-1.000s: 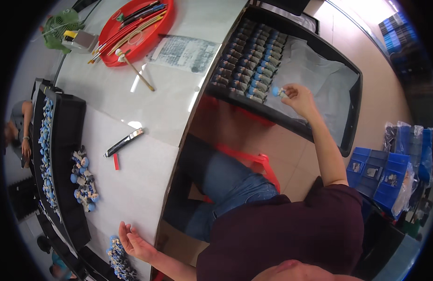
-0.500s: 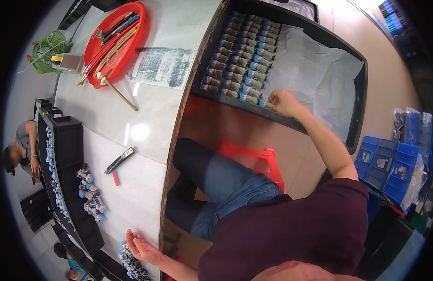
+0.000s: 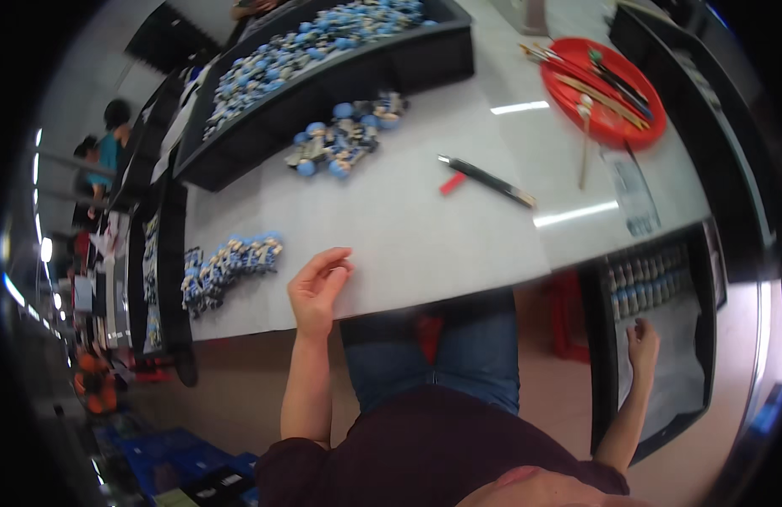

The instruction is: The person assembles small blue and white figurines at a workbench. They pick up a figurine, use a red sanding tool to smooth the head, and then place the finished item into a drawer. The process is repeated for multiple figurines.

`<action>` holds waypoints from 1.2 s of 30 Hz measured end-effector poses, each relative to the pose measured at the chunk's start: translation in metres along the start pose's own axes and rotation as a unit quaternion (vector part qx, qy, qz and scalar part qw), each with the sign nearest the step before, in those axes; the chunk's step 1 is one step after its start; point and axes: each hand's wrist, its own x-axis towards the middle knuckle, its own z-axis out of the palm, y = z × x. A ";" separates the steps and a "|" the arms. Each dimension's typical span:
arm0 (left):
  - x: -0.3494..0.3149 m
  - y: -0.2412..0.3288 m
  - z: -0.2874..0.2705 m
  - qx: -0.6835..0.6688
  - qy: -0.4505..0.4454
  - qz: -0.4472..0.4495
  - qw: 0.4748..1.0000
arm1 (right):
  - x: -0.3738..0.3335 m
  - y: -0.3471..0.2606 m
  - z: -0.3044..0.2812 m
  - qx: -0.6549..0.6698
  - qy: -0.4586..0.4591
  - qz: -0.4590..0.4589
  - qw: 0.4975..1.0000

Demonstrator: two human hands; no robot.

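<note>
Above the near part of the white-covered table, my left hand (image 3: 317, 287) is loosely curled, its thumb apart from the fingers and nothing visible in it. Left of it lies a cluster of small figurines (image 3: 230, 264) with light-blue heads and dark bodies. My right hand (image 3: 644, 342) is over the black tray (image 3: 606, 380) at the right, just below rows of figurines (image 3: 645, 283) laid on a white liner. Its fingers look slightly apart and small in view, with no object visible between them.
Farther back, a loose figurine pile (image 3: 344, 139) lies before a black bin (image 3: 340, 84) full of figurines. A dark cutter-like tool (image 3: 492, 182) and a small red piece (image 3: 453, 183) lie mid-table. A red basin (image 3: 653, 127) holds brushes. A person (image 3: 110, 156) is at far left.
My view has swung left, putting the table in the middle and the tray at right. My right hand has let go of a figurine at the rows' end. My left hand's fingers are more curled.
</note>
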 end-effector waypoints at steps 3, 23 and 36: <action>-0.004 0.005 0.000 -0.032 -0.007 0.008 0.999 | 0.015 -0.085 -0.039 0.215 0.115 -0.052 0.968; 0.001 -0.008 -0.017 -0.152 -0.067 -0.028 0.986 | 0.047 -0.634 0.077 -0.111 0.051 -0.702 0.702; 0.000 -0.014 -0.018 -0.171 -0.057 -0.013 0.984 | 0.037 -0.576 0.055 -0.067 0.008 -0.743 0.666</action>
